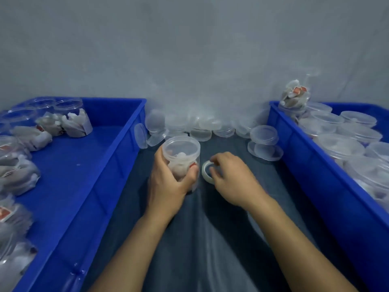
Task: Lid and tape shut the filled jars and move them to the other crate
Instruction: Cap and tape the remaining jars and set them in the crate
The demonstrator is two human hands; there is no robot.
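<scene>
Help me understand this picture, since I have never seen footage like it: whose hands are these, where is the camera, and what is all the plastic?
There is one picture, from a camera worn on a person's head, looking down at their own bare hands. The left hand grips a clear lidded jar with white packets inside. The right hand pinches a roll of tape on the dark cloth. Loose lids are heaped at the back. The left blue crate holds open filled jars; the right blue crate holds lidded ones.
</scene>
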